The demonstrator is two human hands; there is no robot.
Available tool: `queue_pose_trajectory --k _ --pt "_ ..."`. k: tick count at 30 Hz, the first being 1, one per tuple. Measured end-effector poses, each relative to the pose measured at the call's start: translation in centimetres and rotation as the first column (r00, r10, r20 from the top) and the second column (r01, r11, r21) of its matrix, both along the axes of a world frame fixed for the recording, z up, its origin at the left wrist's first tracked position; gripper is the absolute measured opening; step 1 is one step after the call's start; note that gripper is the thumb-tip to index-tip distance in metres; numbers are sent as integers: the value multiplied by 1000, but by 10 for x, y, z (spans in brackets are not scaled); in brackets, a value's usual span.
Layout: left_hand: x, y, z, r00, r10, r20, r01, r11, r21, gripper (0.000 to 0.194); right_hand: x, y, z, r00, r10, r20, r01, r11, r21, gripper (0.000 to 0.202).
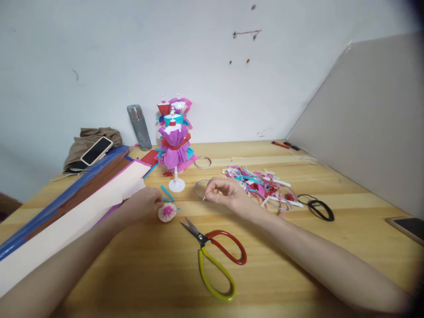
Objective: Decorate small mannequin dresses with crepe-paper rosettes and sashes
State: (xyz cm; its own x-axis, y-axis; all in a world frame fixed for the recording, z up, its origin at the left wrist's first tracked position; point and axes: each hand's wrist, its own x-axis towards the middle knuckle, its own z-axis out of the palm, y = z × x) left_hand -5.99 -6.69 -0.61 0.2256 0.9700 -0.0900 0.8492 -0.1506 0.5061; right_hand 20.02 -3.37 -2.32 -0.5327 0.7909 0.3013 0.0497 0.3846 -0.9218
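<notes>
My left hand [150, 201] is closed at the table's left-centre, beside a round white paper flower with a pink middle [167, 212]; what its fingers hold, if anything, is hidden. Small blue paper strips [167, 193] lie just beyond the flower. My right hand [223, 193] pinches something thin and pale, too small to name, in front of a ring of clear tape [198, 187]. Open-bladed scissors [201, 240] with one red and one yellow handle lie nearer to me. Behind the hands stand small dress forms [175, 145] in purple, blue and red paper.
Coloured paper scraps [258, 182] are heaped right of centre, with a black cord [323, 210] beyond. Long paper sheets [82, 221] cover the left side. A bottle [139, 128], a phone on cloth [96, 151] and another phone [409, 227] stand or lie around the table [278, 274].
</notes>
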Motion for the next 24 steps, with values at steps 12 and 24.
queue_pose_trajectory --k 12,24 --pt "2 -10 -27 979 139 -149 -150 986 -66 22 -29 15 -5 981 100 167 -86 993 -85 14" --pt "15 -15 -15 988 138 70 -154 904 400 17 -33 15 9 982 146 -119 -184 882 -433 19"
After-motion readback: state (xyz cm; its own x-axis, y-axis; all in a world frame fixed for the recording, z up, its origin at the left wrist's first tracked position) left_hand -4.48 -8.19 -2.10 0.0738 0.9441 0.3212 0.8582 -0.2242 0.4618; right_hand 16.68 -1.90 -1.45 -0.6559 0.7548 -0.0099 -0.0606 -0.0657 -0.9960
